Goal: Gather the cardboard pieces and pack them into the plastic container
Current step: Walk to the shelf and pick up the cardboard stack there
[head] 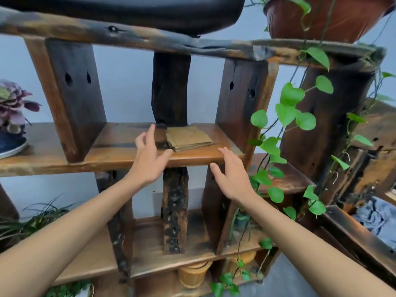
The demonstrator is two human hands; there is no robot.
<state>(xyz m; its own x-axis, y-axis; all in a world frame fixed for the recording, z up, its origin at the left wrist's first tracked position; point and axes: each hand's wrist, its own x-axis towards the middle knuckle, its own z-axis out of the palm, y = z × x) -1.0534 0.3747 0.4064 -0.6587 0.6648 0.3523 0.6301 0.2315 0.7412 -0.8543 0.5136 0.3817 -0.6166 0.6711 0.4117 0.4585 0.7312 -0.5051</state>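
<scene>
A small stack of brown cardboard pieces point(188, 138) lies flat on the middle wooden shelf point(120, 153), in front of a dark upright post. My left hand point(147, 157) is open with fingers spread, just left of the stack, its thumb close to the stack's front corner. My right hand point(231, 176) is open too, hovering at the shelf's front edge, below and right of the stack. Neither hand holds anything. No plastic container is in view.
Dark wooden uprights point(242, 103) wall in the shelf bay on both sides. A trailing green vine point(289, 116) hangs at the right from a brown pot point(317, 18). A purple succulent point(12, 106) in a blue pot stands at far left. Wicker baskets point(192, 275) sit low down.
</scene>
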